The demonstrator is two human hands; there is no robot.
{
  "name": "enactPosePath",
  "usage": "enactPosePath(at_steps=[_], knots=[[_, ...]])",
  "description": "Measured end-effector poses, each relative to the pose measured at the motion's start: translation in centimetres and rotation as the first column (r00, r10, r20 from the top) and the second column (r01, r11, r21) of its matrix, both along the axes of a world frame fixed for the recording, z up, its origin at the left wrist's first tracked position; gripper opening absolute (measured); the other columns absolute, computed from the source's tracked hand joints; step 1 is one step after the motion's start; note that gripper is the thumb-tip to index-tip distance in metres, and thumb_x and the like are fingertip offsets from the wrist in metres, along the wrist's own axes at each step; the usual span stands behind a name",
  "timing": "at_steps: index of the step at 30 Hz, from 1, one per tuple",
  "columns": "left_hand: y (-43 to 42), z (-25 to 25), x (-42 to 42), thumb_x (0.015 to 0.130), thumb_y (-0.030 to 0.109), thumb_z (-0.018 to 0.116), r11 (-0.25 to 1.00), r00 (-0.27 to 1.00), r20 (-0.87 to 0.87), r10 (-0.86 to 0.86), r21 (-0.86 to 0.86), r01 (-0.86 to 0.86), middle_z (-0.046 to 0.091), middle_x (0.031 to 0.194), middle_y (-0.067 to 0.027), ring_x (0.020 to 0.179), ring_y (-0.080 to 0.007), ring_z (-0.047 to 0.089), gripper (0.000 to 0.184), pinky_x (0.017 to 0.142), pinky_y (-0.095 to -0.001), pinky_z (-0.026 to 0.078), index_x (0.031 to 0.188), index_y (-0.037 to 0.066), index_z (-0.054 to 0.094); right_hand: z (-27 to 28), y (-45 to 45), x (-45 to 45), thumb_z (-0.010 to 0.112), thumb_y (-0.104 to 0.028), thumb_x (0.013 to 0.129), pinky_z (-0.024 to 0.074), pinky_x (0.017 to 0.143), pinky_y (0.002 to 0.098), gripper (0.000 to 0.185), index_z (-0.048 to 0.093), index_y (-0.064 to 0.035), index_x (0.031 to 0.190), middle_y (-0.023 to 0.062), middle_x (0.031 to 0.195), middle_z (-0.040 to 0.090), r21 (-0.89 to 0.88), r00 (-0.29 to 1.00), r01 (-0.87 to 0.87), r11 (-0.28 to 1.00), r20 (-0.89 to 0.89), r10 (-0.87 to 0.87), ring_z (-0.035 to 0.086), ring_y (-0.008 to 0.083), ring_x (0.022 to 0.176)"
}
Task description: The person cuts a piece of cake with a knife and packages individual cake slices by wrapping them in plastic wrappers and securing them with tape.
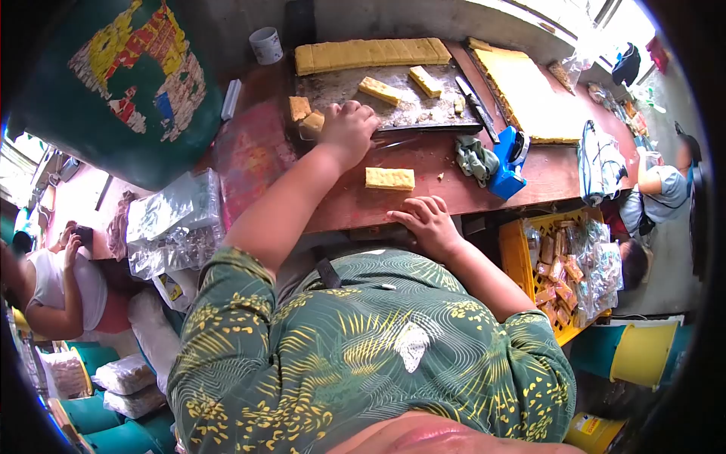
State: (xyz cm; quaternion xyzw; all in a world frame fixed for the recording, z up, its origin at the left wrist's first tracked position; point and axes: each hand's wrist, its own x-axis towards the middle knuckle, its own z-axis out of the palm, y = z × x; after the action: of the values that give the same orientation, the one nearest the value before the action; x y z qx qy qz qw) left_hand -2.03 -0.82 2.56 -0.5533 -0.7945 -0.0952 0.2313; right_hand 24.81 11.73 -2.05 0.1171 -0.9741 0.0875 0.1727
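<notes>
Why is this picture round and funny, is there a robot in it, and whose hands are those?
No robot here, just a person with bare hands. One camera worn on their head looks forward and down, so you see their green shirt and arms. Its view bends things and has dark corners.

The left hand is over the near edge of a tray; its fingertips are hidden, so I can't tell if it holds something. The right hand rests at the table's edge, seemingly empty, near one yellow bar, perhaps cake. The table also has a blue tape dispenser.
</notes>
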Motion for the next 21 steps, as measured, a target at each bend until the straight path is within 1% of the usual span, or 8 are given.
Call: enactPosePath(at_steps=[3, 4, 7, 11, 13, 15, 17, 21], knots=[[0.4, -0.4, -1.3, 0.08, 0.033, 0.083, 0.988, 0.994, -0.023, -0.108, 0.111, 0.11, 0.067, 0.109, 0.0076, 0.118, -0.0181, 0.057, 0.022, 0.101, -0.0462, 0.037, 0.096, 0.021, 0.074, -0.6, 0.6, -0.4, 0.077, -0.024, 0.084, 0.0432, 0.104, 0.0441, 0.041, 0.071, -0.0246, 0.125, 0.0047, 0.122, 0.064, -0.144, 0.998, -0.017, 0.989, -0.06, 0.008, 0.058, 0.0261, 0.118], [0.1, 0.6, -0.8, 0.082, 0.03, 0.082, 0.961, 0.986, -0.046, -0.161, 0.219, 0.167, 0.07, 0.093, 0.0063, 0.103, -0.0197, 0.063, 0.016, 0.094, -0.0443, 0.041, 0.085, 0.019, 0.071, 0.6, 0.6, -0.7, 0.077, -0.022, 0.085, 0.0458, 0.1, 0.0431, 0.029, 0.075, -0.0227, 0.114, 0.0028, 0.113, 0.068, -0.188, 0.998, -0.053, 0.981, -0.056, 0.043, 0.063, 0.0255, 0.11], [-1.1, 3.0, 0.8, 0.086, 0.025, 0.079, 0.981, 0.947, 0.283, -0.151, 0.157, 0.11, 0.07, 0.086, -0.0014, 0.088, -0.0264, 0.067, 0.014, 0.084, -0.0438, 0.048, 0.081, 0.015, 0.071, 3.4, 1.7, -1.8, 0.08, -0.022, 0.083, 0.0489, 0.094, 0.0431, 0.018, 0.076, -0.0188, 0.1, 0.0022, 0.099, 0.069, -0.207, 1.0, -0.009, 0.978, -0.024, 0.004, 0.065, 0.0252, 0.101], [-2.9, 4.3, 3.4, 0.093, 0.012, 0.073, 0.981, 0.549, 0.814, -0.191, 0.144, 0.128, 0.077, 0.096, -0.014, 0.095, -0.0341, 0.073, 0.019, 0.087, -0.0396, 0.056, 0.108, 0.005, 0.063, 9.2, 1.8, -4.7, 0.082, -0.023, 0.08, 0.0455, 0.1, 0.0473, 0.017, 0.075, -0.0149, 0.092, 0.0039, 0.11, 0.071, -0.035, 0.931, 0.056, 0.998, -0.359, -0.065, 0.063, 0.0304, 0.109], [-3.5, 3.8, 4.1, 0.095, 0.013, 0.069, 0.954, 0.597, 0.748, -0.289, 0.178, 0.239, 0.077, 0.1, -0.0151, 0.098, -0.0339, 0.074, 0.031, 0.088, -0.0407, 0.057, 0.123, 0.007, 0.058, 8.6, 3.3, -6.5, 0.081, -0.021, 0.08, 0.0438, 0.103, 0.047, 0.015, 0.073, -0.0157, 0.09, 0.0011, 0.114, 0.072, -0.055, 0.945, 0.017, 0.998, -0.325, -0.034, 0.062, 0.0279, 0.113], [-3.9, 4.3, 5.8, 0.095, 0.019, 0.07, 0.93, 0.639, 0.677, -0.366, 0.238, 0.281, 0.078, 0.097, -0.0126, 0.095, -0.0358, 0.074, 0.034, 0.083, -0.046, 0.057, 0.127, 0.012, 0.059, 8.5, 4.4, -7.1, 0.08, -0.017, 0.081, 0.0472, 0.098, 0.0441, 0.018, 0.07, -0.0142, 0.095, 0.0024, 0.109, 0.072, -0.169, 1.0, -0.014, 0.986, -0.018, 0.011, 0.065, 0.0266, 0.107], [-3.7, 3.2, 5.8, 0.09, 0.022, 0.076, 0.936, 0.815, 0.461, -0.351, 0.179, 0.302, 0.077, 0.094, -0.0078, 0.087, -0.0314, 0.074, 0.047, 0.081, -0.0448, 0.055, 0.132, 0.016, 0.057, 8.5, 3.8, -7.3, 0.083, -0.016, 0.08, 0.0515, 0.092, 0.0423, 0.026, 0.069, -0.0086, 0.101, 0.0086, 0.105, 0.072, -0.379, 0.999, 0.024, 0.925, 0.036, -0.011, 0.066, 0.0304, 0.104], [-3.9, 2.2, 6.5, 0.086, 0.023, 0.079, 0.963, 0.862, 0.431, -0.267, 0.153, 0.222, 0.076, 0.091, -0.0022, 0.082, -0.0279, 0.072, 0.056, 0.08, -0.0425, 0.05, 0.137, 0.019, 0.056, 5.8, 3.7, -7.0, 0.081, -0.015, 0.079, 0.054, 0.089, 0.0437, 0.025, 0.071, -0.0115, 0.101, 0.006, 0.098, 0.074, -0.24, 0.993, 0.078, 0.968, -0.073, -0.098, 0.068, 0.0312, 0.095]])
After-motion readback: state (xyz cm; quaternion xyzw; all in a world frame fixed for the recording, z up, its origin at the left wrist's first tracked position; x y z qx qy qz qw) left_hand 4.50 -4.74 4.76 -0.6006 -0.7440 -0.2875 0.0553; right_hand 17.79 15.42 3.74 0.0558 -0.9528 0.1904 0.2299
